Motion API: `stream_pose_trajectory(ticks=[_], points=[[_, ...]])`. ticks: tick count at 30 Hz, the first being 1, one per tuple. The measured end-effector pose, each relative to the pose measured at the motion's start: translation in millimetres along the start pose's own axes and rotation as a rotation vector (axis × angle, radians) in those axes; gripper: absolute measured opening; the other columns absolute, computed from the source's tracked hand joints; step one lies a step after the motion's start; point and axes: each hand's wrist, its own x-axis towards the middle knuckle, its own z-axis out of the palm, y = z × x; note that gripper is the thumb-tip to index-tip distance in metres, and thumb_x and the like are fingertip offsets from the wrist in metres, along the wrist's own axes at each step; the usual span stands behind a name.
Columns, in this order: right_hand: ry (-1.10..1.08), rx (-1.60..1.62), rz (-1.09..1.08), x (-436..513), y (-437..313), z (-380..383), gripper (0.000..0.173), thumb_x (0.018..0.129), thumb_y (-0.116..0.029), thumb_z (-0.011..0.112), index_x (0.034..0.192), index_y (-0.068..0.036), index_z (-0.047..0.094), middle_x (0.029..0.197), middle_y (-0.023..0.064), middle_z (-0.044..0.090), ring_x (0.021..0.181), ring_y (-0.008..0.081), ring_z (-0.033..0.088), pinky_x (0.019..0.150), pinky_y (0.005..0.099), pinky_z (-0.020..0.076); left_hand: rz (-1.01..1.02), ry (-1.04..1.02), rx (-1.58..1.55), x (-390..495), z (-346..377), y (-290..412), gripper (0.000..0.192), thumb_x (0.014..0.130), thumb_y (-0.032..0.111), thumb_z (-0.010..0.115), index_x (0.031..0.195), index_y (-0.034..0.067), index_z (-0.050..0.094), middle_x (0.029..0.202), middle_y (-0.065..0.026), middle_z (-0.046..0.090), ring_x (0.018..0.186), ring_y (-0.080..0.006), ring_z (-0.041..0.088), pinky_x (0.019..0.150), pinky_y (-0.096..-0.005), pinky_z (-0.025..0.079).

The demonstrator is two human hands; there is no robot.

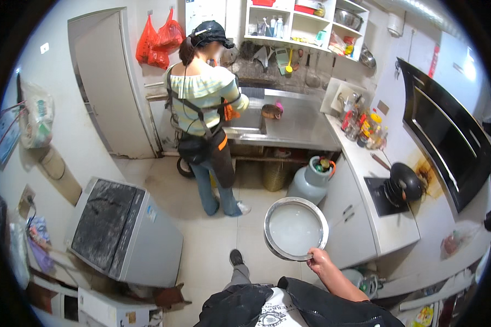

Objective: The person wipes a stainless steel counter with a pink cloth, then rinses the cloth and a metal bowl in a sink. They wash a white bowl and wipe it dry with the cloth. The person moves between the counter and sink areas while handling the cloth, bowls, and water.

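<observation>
A round metal basin point(296, 200) hangs in the air in front of my body, held at its near right rim by my right hand point(319, 260). Cloudy whitish liquid point(294, 231) shows inside it. The fingers are closed over the edge, with some of the grip hidden behind the rim. My left hand is out of view. Beyond the basin, a pale blue gas cylinder point(305, 184) stands on the floor under the counter's end. My dark shoe point(236, 257) is on the tiles to the basin's lower left.
Another person point(202, 102) stands at the steel sink counter point(302, 122), facing away. A washing machine point(155, 237) is at the left. Along the right, a white counter point(356, 163) carries bottles point(370, 126) and a black wok point(407, 182) on a cooktop point(376, 196).
</observation>
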Motion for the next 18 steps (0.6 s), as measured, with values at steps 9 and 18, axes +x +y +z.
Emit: stream_pose_trajectory(ticks=[9, 18], points=[[0.055, -0.126, -0.087, 171, -234, 196, 0.022, 0.079, -0.001, 0.062, 0.1, -0.001, 0.057, 0.078, 0.0077, 0.058, 0.053, 0.0208, 0.055, 0.039, 0.0281, 0.046, 0.071, 0.173, -0.205, 187, -112, 238, 0.037, 0.098, 0.031, 0.063, 0.115, 0.0, 0.071, 0.11, -0.0268, 0.073, 0.104, -0.0435, 0.07, 0.09, -0.0499, 0.054], [-0.168, -0.302, -0.139, 357, -440, 347, 0.016, 0.083, -0.002, 0.058, 0.098, 0.002, 0.061, 0.079, 0.0122, 0.065, 0.055, 0.0252, 0.065, 0.037, 0.0248, 0.0451, -0.004, 0.462, -0.509, 278, -122, 377, 0.029, 0.097, 0.024, 0.067, 0.109, -0.002, 0.072, 0.095, -0.0233, 0.075, 0.089, -0.0402, 0.073, 0.076, -0.0473, 0.056]])
